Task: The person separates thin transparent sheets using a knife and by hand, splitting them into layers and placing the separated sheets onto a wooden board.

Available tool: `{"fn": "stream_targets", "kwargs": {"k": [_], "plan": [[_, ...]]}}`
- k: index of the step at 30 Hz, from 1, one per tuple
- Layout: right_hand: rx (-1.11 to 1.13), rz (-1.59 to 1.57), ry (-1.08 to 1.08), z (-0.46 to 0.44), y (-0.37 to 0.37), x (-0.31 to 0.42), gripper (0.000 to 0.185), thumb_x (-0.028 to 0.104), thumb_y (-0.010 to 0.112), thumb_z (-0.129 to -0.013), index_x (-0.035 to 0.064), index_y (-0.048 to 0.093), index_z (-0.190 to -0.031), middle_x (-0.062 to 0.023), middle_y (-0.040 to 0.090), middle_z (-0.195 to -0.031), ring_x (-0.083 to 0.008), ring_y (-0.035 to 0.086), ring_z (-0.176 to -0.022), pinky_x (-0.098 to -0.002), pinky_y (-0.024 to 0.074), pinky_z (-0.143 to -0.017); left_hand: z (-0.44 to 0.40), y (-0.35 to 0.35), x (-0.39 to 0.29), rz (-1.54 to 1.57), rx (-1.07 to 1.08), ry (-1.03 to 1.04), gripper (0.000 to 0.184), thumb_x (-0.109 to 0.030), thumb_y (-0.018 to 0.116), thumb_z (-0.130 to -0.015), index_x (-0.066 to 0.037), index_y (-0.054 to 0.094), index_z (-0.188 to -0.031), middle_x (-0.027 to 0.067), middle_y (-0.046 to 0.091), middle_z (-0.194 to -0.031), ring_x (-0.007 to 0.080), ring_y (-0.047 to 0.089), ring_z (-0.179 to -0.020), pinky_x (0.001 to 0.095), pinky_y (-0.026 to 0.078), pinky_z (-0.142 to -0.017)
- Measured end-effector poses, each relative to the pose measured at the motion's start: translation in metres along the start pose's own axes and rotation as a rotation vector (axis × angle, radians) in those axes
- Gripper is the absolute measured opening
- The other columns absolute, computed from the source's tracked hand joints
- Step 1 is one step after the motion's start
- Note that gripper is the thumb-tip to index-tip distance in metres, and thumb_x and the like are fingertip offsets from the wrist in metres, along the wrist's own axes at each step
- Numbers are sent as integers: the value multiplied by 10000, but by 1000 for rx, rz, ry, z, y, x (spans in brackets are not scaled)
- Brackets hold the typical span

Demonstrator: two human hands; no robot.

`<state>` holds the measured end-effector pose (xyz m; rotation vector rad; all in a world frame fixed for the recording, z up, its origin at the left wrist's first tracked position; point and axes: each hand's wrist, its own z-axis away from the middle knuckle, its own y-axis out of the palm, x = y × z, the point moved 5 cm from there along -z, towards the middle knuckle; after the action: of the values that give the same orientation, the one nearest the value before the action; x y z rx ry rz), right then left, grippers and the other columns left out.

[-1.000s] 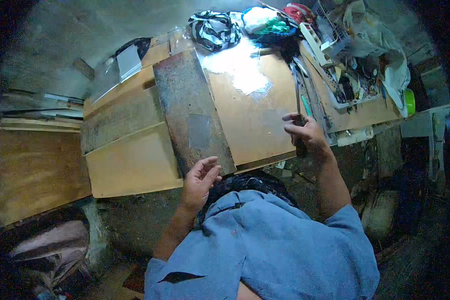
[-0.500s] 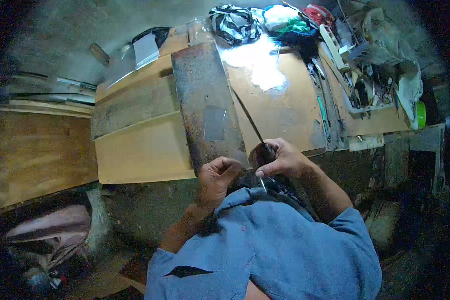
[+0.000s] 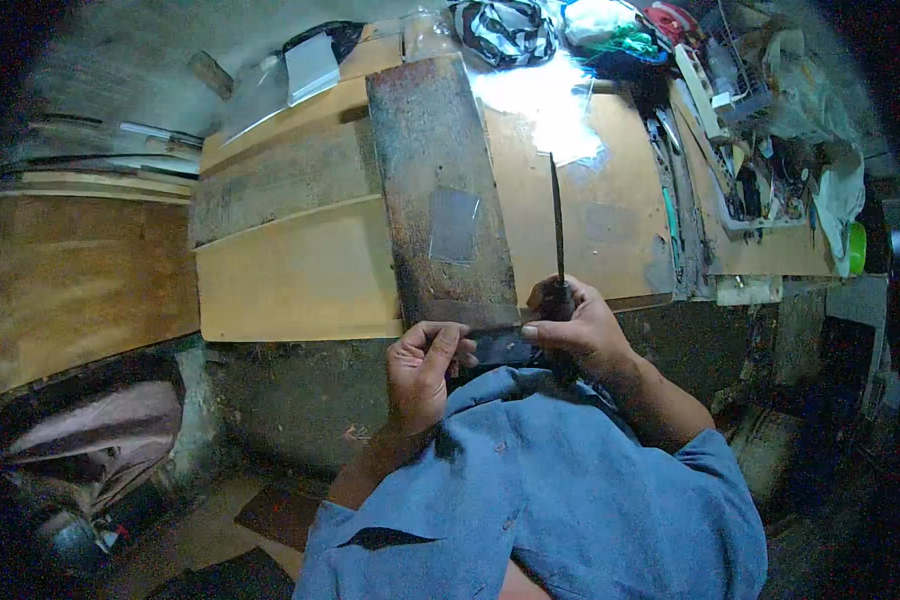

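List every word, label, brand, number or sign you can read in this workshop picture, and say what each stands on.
None can be read.
Black-and-white patterned bundle: pattern only, no legible lettering.
White and green bundle: too blurred to tell.
Small items in the white plastic tray: too small to read.
Long, thin, dark tool in the right hand: no marking shows.
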<state>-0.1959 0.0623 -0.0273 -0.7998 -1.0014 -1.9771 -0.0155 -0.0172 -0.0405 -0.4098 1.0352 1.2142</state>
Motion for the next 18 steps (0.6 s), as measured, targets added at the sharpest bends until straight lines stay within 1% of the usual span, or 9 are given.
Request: {"fn": "stream_targets", "kwargs": {"k": [3, 9, 11, 13, 14, 15, 17, 18], "plan": [[-21, -34, -54, -2, -1, 1, 312, 31, 738, -705, 16, 567, -965, -38, 629, -836, -116, 594, -748, -252, 485, -696, 1, -4, -1, 4, 5, 9, 179, -189, 602, -879, -12, 616, -860, 76, 639, -737, 123, 595, -618, 246, 512, -544], [-74, 73, -52, -4, 1, 0, 332, 46, 749, -696, 28, 549, -960, -46, 617, -839, -126, 590, -776, -262, 483, -698, 1, -6, -5, -72, 0, 34, 212, -210, 571, -899, -7, 621, -864, 74, 641, -739, 124, 593, -606, 242, 494, -530], [-75, 148, -95, -5, 8, 0, 371, 58, 766, -676, 31, 536, -966, -40, 606, -843, -125, 586, -784, -263, 479, -715, 2, -4, -5, -116, 5, 58, 211, -208, 569, -900, -8, 622, -862, 73, 641, -739, 124, 592, -604, 240, 487, -526], [-64, 185, -133, -9, 11, -7, 373, 39, 756, -666, 29, 531, -963, -38, 602, -842, -123, 587, -785, -263, 478, -725, 2, -2, -4, -101, -5, 63, 233, -219, 538, -925, -17, 631, -854, 39, 647, -722, 50, 519, -578, 195, 393, -537], [-50, 222, -170, -11, 12, -7, 375, 20, 746, -656, 28, 526, -960, -36, 598, -841, -121, 588, -785, -262, 478, -734, 1, -2, -5, -101, -3, 64, 233, -219, 538, -925, -17, 631, -854, 39, 647, -722, 50, 519, -578, 195, 393, -537], [-50, 222, -171, -10, 12, -7, 375, 20, 746, -656, 28, 526, -960, -36, 598, -841, -121, 588, -785, -262, 478, -734, 0, -5, -8, -115, -21, 107, 234, -222, 534, -927, -18, 627, -861, 43, 648, -726, 56, 525, -579, 198, 394, -533], [-85, 359, -137, -8, 7, -7, 356, -29, 692, -645, 21, 522, -953, -38, 594, -838, -118, 593, -799, -258, 483, -744, -3, -10, -13, -129, -39, 150, 235, -225, 530, -929, -18, 623, -868, 48, 648, -730, 63, 531, -579, 201, 395, -529], [-85, 359, -139, -8, 4, -8, 356, -29, 692, -645, 21, 522, -953, -38, 594, -838, -118, 593, -799, -258, 483, -744, -4, -13, -13, -65, -45, 135, 215, -217, 555, -911, -13, 616, -879, 64, 646, -744, 106, 569, -604, 241, 456, -558]]}}
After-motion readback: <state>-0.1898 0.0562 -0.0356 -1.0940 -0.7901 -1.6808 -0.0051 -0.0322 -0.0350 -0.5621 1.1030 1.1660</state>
